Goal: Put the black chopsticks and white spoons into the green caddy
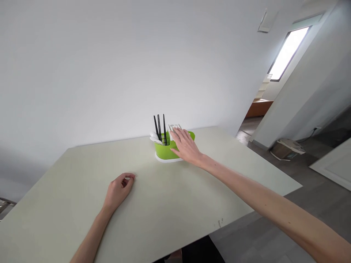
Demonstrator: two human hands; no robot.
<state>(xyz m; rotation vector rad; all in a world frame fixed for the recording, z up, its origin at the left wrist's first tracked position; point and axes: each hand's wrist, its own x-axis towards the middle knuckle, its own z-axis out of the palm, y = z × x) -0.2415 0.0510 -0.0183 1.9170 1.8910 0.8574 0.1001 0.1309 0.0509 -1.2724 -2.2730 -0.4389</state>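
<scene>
Green holder [164, 151] with white base [167, 160] stood, in the head view, near the far edge of the worktop [65, 182], right of that edge's middle. Black chopsticks [164, 128] and white spoons [155, 140] stood in its left end, the spoons leaning outward. Right hand [186, 148] was at the holder's right part, its grip spread, the thumb apart; contact I could not tell. Left hand [120, 188] was nearer to the front edge, its grip loosely curled; whether it pinched something was unclear.
</scene>
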